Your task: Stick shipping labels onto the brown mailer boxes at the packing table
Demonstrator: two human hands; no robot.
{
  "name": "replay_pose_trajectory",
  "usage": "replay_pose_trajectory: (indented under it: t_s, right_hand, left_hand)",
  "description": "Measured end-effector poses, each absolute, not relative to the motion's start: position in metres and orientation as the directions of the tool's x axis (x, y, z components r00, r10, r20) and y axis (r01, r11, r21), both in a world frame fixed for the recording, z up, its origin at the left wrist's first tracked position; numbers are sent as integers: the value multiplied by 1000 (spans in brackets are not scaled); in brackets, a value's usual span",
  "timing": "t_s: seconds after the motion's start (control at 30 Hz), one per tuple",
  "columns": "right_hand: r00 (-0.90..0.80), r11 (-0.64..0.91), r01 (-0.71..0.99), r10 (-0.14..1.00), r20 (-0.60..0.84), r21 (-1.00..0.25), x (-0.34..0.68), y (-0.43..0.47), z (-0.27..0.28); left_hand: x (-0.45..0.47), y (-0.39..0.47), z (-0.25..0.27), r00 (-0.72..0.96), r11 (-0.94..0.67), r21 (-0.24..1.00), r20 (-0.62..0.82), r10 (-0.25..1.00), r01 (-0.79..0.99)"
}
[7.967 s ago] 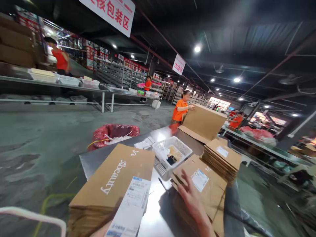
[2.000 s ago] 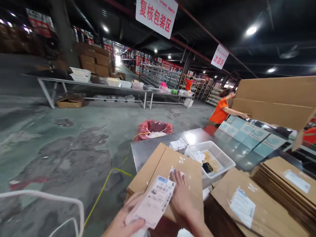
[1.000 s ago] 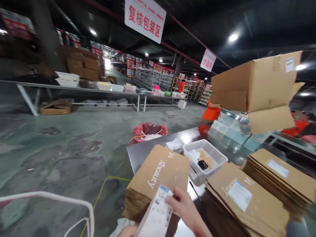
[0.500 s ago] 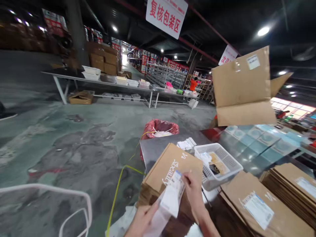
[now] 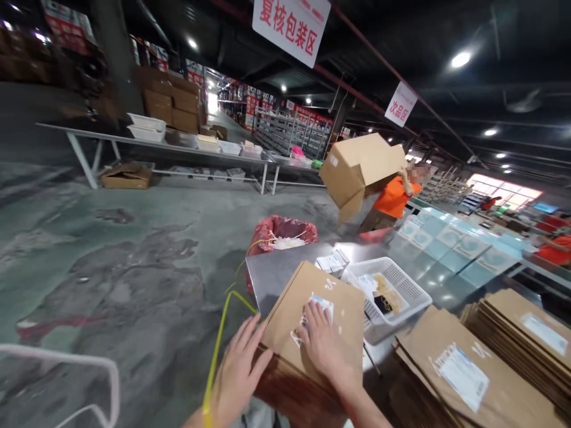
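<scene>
A stack of folded cardboard cartons [image 5: 343, 300] with white lettering lies in front of me. A white shipping label [image 5: 329, 304] is on the top carton, partly covered by my right hand [image 5: 322, 340], which lies flat with its fingers stretched out. At the stack's left edge is my left hand [image 5: 241, 359], fingers spread and nothing visible in it. I cannot tell whether its fingers touch the cardboard.
A white plastic basket [image 5: 426, 297] with rubber bands stands right of the stack. More labelled folded cartons [image 5: 428, 339] lie further right. Behind the metal table [image 5: 263, 279] is a red-lined bin [image 5: 261, 229]. A person in orange [image 5: 395, 199] carries a large box [image 5: 357, 160].
The label has gone from between my hands onto the top carton. My right hand has flattened over it, and my left hand has opened and moved left. The large box moved left.
</scene>
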State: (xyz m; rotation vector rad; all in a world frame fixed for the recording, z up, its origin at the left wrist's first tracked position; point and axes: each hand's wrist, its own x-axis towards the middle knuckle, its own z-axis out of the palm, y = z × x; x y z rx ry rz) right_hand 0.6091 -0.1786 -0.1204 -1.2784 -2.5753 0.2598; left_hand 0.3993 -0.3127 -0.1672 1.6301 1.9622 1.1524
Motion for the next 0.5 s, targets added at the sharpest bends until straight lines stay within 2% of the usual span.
replay_pose_trajectory:
  t_s: [0.07, 0.13, 0.2, 0.23, 0.33, 0.43, 0.5]
  right_hand:
    - [-501, 541, 763, 841, 207, -354, 632, -187, -128]
    - [-186, 285, 816, 953, 239, -503, 667, -189, -135]
    - [98, 20, 762, 984, 146, -647, 700, -190, -138]
    - [150, -47, 712, 985, 86, -701, 713, -192, -138]
    - [146, -60, 485, 989, 14, -872, 743, -204, -129]
    - [224, -36, 210, 974, 13, -977, 787, -221, -108]
    - [373, 0, 200, 925, 77, -980, 832, -230, -95]
  left_hand:
    - [402, -283, -152, -238, 74, 643, 172, 956, 762]
    - [406, -269, -148, -182, 84, 539, 132, 974, 838]
    - [410, -270, -156, -144, 46, 472, 173, 974, 880]
    - [410, -273, -163, -135, 24, 454, 214, 967, 891]
    - [407, -278, -177, -116, -54, 487, 312, 943, 872]
    - [411, -263, -160, -92, -182, 607, 392, 915, 774]
    - [431, -243, -128, -94, -293, 669, 478, 873, 683]
